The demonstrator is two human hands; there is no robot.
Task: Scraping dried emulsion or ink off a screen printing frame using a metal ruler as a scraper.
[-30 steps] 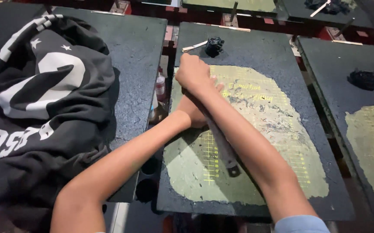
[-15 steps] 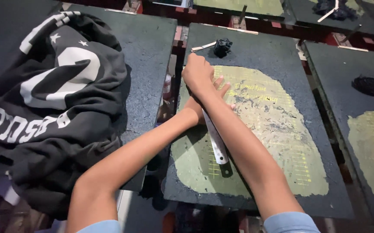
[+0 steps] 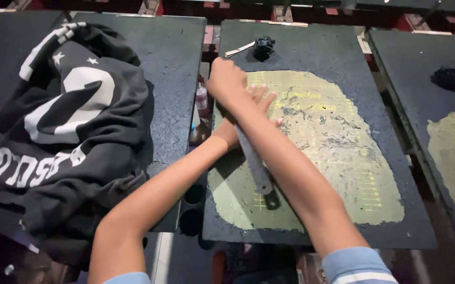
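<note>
Nearest to us, at about six o'clock on the middle board [image 3: 343,58], lies the free end of a long flat scraper [image 3: 256,168], its dark tip resting on the yellowish glue patch [image 3: 343,158]. We judge the scraper light, stiff and thin-edged, best taken near the upper end with pressure along its length; its flat metal could slip under a sweaty palm.

Further up, toward eleven o'clock on that patch, our right hand [image 3: 227,81] is closed in a fist over the scraper's upper end. Our left hand [image 3: 256,110] lies beneath the right forearm with fingers spread flat against the blade and the patch.

At nine o'clock a soft black shirt [image 3: 64,142] lies crumpled on the neighbouring board. Farthest, at twelve o'clock, sits a small black wad [image 3: 263,46] beside a pale stick [image 3: 239,50].
</note>
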